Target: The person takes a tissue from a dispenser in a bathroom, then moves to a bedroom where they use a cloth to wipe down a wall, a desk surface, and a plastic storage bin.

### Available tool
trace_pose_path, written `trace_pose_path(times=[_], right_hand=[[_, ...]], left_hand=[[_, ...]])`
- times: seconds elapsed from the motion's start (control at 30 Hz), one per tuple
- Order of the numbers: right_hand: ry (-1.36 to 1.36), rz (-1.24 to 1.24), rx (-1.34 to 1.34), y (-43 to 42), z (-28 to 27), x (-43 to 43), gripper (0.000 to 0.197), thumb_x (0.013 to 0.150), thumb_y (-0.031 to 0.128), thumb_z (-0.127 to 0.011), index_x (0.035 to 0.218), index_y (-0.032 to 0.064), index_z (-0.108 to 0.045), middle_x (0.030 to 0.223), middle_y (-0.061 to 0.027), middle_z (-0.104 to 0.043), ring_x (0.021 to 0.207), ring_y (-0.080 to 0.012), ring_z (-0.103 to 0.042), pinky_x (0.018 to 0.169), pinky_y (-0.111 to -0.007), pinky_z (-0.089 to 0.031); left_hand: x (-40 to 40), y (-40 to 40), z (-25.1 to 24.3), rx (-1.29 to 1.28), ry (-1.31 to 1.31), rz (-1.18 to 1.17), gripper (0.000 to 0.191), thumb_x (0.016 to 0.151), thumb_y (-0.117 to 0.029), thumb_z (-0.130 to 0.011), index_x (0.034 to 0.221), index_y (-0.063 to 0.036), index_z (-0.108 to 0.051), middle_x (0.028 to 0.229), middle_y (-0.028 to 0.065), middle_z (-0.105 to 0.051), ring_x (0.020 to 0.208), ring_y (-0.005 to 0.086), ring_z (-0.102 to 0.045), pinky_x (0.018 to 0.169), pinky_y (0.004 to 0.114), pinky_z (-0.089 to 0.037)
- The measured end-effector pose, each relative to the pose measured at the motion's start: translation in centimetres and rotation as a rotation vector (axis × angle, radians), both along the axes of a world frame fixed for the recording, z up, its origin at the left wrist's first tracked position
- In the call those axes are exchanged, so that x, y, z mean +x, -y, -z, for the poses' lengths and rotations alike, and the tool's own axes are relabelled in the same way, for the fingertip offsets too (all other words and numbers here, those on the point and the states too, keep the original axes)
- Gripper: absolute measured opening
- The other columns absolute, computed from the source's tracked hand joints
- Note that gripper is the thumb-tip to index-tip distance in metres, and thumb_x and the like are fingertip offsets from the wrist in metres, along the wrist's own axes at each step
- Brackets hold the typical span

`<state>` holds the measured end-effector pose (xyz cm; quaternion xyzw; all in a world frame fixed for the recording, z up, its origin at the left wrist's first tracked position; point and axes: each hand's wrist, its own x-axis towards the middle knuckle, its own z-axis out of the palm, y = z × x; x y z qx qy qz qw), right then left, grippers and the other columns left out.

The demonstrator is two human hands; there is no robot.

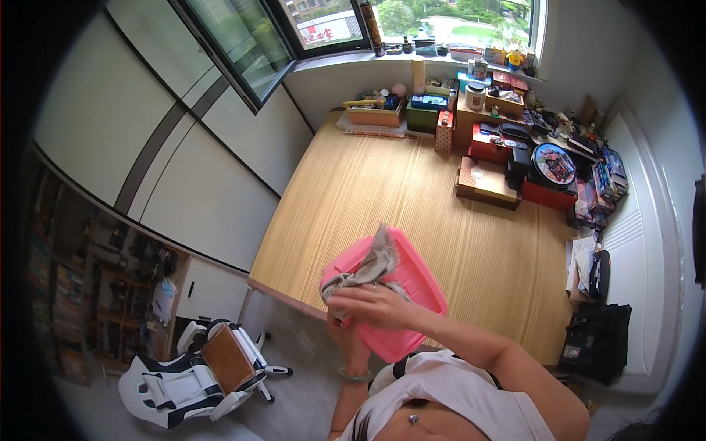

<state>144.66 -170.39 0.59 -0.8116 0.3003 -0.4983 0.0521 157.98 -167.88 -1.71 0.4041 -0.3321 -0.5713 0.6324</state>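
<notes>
In front of my body I see a pink plastic bin (pixel 416 270), tilted, above the near edge of the wooden bed platform or table (pixel 309 220). My left hand (pixel 346 333) grips its near left side from below, with the fingers partly hidden. A frayed grey-beige cloth (pixel 378 262) is bunched under my right hand (pixel 372 304), which presses it against the bin's left rim. One end of the cloth sticks up above the bin. A ring is on my right hand, and a bracelet circles my left wrist.
Boxes (pixel 488 179) and a round tin (pixel 554 164) crowd the far right; an orange box (pixel 375 114) stands at the back. An open window sash (pixel 242 49) juts in at upper left. A swivel chair (pixel 187 380) stands lower left, a black bag (pixel 595 342) at right.
</notes>
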Motion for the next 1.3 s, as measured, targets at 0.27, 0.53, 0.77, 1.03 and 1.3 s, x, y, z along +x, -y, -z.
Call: trace_pose_path(times=[0.27, 0.53, 0.77, 1.03, 1.3], right_hand=[[0.124, 0.757, 0.270, 1.2, 4.6, -3.4, 0.050, 0.088, 0.016, -0.061, 0.136, 0.0092, -0.051, 0.146, -0.0095, -0.043, 0.114, -0.0327, -0.046, 0.101, -0.043, -0.037], [1.055, 0.249, 1.031, -3.9, 11.9, 0.4, 0.044, 0.105, 0.030, -0.041, 0.140, 0.0046, -0.041, 0.128, -0.0113, -0.055, 0.116, -0.0247, -0.050, 0.102, -0.037, -0.039], [1.350, 0.263, 1.011, -2.9, 7.3, 3.3, 0.045, 0.105, 0.038, -0.036, 0.132, 0.0038, -0.046, 0.125, -0.0115, -0.053, 0.112, -0.0212, -0.053, 0.097, -0.037, -0.043], [0.707, 0.064, 1.686, -5.5, 10.5, 2.4, 0.043, 0.104, 0.041, -0.042, 0.111, 0.0026, -0.061, 0.097, 0.0001, -0.060, 0.087, -0.0094, -0.053, 0.077, -0.026, -0.045], [1.081, 0.635, 1.362, -2.9, 13.1, -7.8, 0.032, 0.097, 0.032, -0.057, 0.113, 0.0051, -0.064, 0.096, -0.0027, -0.065, 0.089, -0.0120, -0.059, 0.078, -0.029, -0.049]], left_hand=[[0.5, 0.2, -1.7, 0.076, 0.024, -0.155, 0.058, 0.066, 0.003, -0.071, 0.121, -0.0024, -0.053, 0.116, 0.0090, -0.057, 0.103, 0.0225, -0.057, 0.094, 0.038, -0.048], [0.6, 2.6, -2.7, -0.084, 0.053, -0.223, 0.068, 0.071, -0.005, -0.063, 0.135, -0.0019, -0.042, 0.131, 0.0141, -0.049, 0.116, 0.0301, -0.053, 0.100, 0.042, -0.046], [-0.8, 4.6, -2.4, -0.042, -0.015, -0.292, 0.064, 0.074, -0.008, -0.063, 0.134, -0.0015, -0.042, 0.132, 0.0147, -0.049, 0.117, 0.0307, -0.052, 0.100, 0.044, -0.045], [-2.4, 9.5, 1.9, 0.134, 0.006, -0.392, 0.048, 0.072, -0.002, -0.064, 0.118, 0.0032, -0.052, 0.118, 0.0149, -0.057, 0.102, 0.0273, -0.058, 0.090, 0.041, -0.051], [-5.3, 12.4, 14.9, 0.343, 0.122, -0.269, 0.042, 0.072, 0.003, -0.061, 0.112, -0.0033, -0.056, 0.104, 0.0053, -0.060, 0.089, 0.0192, -0.059, 0.080, 0.034, -0.052]])
